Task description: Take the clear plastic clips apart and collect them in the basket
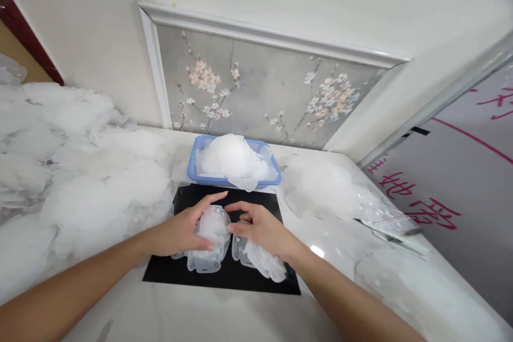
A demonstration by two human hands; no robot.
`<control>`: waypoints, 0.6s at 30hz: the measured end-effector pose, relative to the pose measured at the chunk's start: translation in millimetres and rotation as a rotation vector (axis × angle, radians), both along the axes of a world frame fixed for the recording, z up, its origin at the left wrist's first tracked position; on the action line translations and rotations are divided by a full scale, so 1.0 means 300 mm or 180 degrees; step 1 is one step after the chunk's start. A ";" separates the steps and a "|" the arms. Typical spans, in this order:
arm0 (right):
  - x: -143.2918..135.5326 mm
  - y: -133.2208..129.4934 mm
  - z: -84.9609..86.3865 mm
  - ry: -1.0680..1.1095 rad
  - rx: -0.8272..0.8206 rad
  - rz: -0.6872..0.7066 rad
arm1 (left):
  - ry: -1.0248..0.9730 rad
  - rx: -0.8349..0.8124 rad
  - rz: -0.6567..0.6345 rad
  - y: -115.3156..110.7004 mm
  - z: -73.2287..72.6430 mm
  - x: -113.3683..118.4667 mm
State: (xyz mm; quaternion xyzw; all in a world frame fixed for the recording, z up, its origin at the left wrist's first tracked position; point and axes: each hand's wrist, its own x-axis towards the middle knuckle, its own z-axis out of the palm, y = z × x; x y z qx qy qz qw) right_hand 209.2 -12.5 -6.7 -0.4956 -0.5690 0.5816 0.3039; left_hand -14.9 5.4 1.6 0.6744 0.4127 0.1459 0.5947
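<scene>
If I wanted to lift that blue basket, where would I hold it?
Take the blue basket by its rim at both short ends, probably coming from left and right: the cloudy plastic pieces heap above the rim and overhang the front, and the flowered panel stands close behind.

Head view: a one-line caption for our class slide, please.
Left hand at clear pieces, right hand close by, above a black mat before a heaped blue basket.

Milky-white pieces (212, 227), black mat (224, 279), blue basket (212, 179), grey blossom-patterned panel (264, 83).
</scene>
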 end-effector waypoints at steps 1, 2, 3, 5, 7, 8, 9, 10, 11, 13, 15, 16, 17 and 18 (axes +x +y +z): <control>-0.018 0.012 -0.023 0.0130 -0.0104 -0.0067 | 0.0002 -0.0010 0.0003 -0.003 -0.001 0.000; -0.028 0.022 -0.040 0.0281 -0.0215 -0.0139 | 0.0002 -0.0018 -0.0001 -0.005 -0.003 -0.001; -0.032 0.031 -0.054 0.0433 -0.0326 -0.0203 | 0.0002 -0.0027 -0.0020 -0.006 -0.004 -0.001; -0.030 0.038 -0.069 0.0702 -0.0527 -0.0254 | -0.0015 -0.0015 -0.0071 -0.006 -0.008 -0.002; -0.020 0.036 -0.073 0.0898 -0.0651 -0.0279 | -0.0048 0.0000 -0.0140 -0.005 -0.012 -0.001; -0.015 0.033 -0.074 0.0976 -0.0687 -0.0315 | -0.0080 0.0006 -0.0158 -0.004 -0.014 0.000; -0.008 0.029 -0.073 0.1052 -0.0718 -0.0368 | -0.0120 0.0011 -0.0162 -0.005 -0.016 0.002; 0.000 0.024 -0.072 0.1120 -0.0732 -0.0440 | -0.0154 0.0026 -0.0153 -0.005 -0.017 0.003; 0.011 0.020 -0.070 0.1166 -0.0734 -0.0516 | -0.0156 0.0051 -0.0133 -0.005 -0.018 0.004; 0.037 0.013 -0.064 0.1192 -0.0759 -0.0635 | -0.0045 0.0197 -0.0058 -0.004 -0.018 0.003; 0.067 0.006 -0.058 0.1169 -0.0807 -0.0725 | 0.0161 0.0468 0.0067 0.001 -0.016 -0.003; 0.082 0.002 -0.056 0.1153 -0.0832 -0.0758 | 0.0281 0.0632 0.0134 0.006 -0.016 -0.007; 0.097 -0.002 -0.055 0.1140 -0.0860 -0.0775 | 0.0409 0.0807 0.0198 0.012 -0.016 -0.011; 0.109 -0.007 -0.054 0.1130 -0.0886 -0.0781 | 0.0548 0.1017 0.0247 0.019 -0.018 -0.015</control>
